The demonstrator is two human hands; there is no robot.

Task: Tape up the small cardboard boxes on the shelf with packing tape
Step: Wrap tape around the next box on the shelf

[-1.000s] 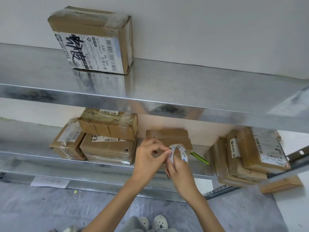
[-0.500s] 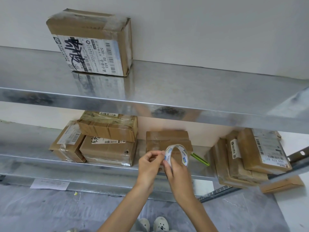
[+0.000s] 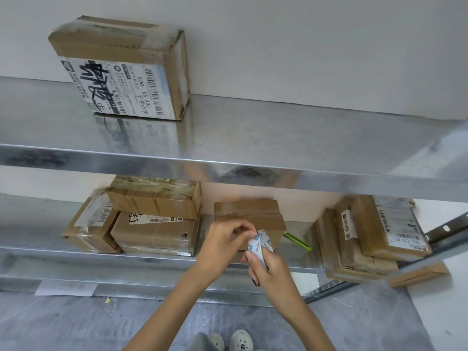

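The right hand (image 3: 272, 271) gripped the packing tape roll (image 3: 260, 245), fingers curled round its lower side, holding it in the air just in front of the lower shelf (image 3: 152, 259). The left hand (image 3: 222, 239) was closed in a pinch at the roll's upper edge, probably picking for the tape's loose end, though the motion blur there made that uncertain. No strip had been drawn out, and nothing ran from the roll to any box.

Directly behind the roll, a small cardboard box (image 3: 249, 215) sat on the lower shelf, apart from both hands. It looked like the one in hand, with its taping not yet begun. Bands of tape showed on its top, but whether they sealed it could not be told.

To its left a stack of three boxes (image 3: 154, 224) carried glossy clear tape. The leaning boxes (image 3: 367, 234) at the right end showed labels and some film. The labelled box (image 3: 121, 69) on the upper shelf (image 3: 228, 168) had a tape band across its top. How many of these counted as finished was unclear. By my judgement the work stood at freeing the tape end, with the pulling, laying and cutting all left. A green tool (image 3: 297, 241), perhaps a cutter, lay on the shelf just right of the middle box.
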